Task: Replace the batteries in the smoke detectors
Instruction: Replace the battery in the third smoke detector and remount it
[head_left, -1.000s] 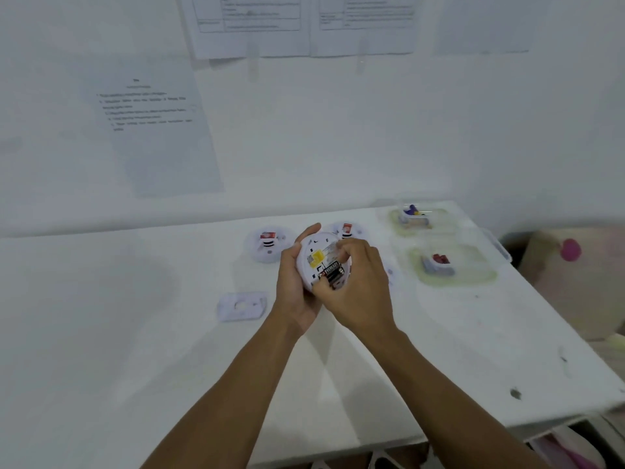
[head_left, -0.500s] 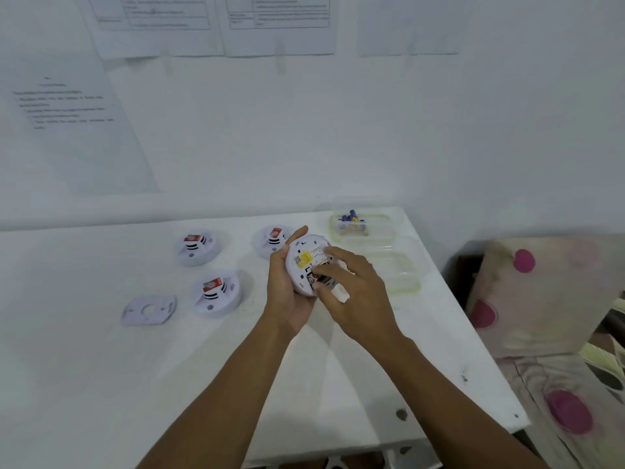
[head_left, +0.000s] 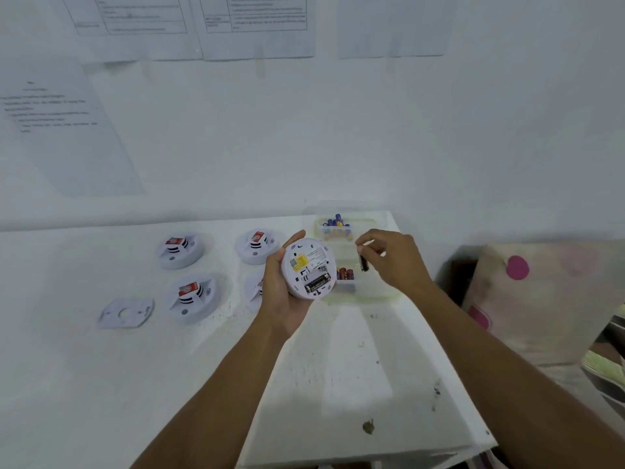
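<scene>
So right of centre in the frame, the right grip (head_left: pixel 395 262) is pinching a black battery (head_left: pixel 363 260) between thumb and fingertips, other fingers loosely curled. The battery's long axis runs pretty much up and down in the picture. It hangs just right of the smoke detector (head_left: pixel 309 267) and apart from it.

The left grip (head_left: pixel 280 292) has that detector cupped back-side-up in the middle of the frame, fingers wrapped round its rim. A second battery (head_left: pixel 317 283) sits in the bay along its lower edge, lying roughly left-to-right, so crosswise to the one in the air.

What the next move hangs on, I reckon: the near tub (head_left: pixel 372 292) with the red-tipped cells is right under the pinched battery, so it's basically a straight drop. The far tub (head_left: pixel 338 228), higher in frame, holds blue ones. Probably near = used, far = fresh, but it's too blurry to swear by. Both sit on the counter (head_left: pixel 338 367), far closer to the right grip.
</scene>
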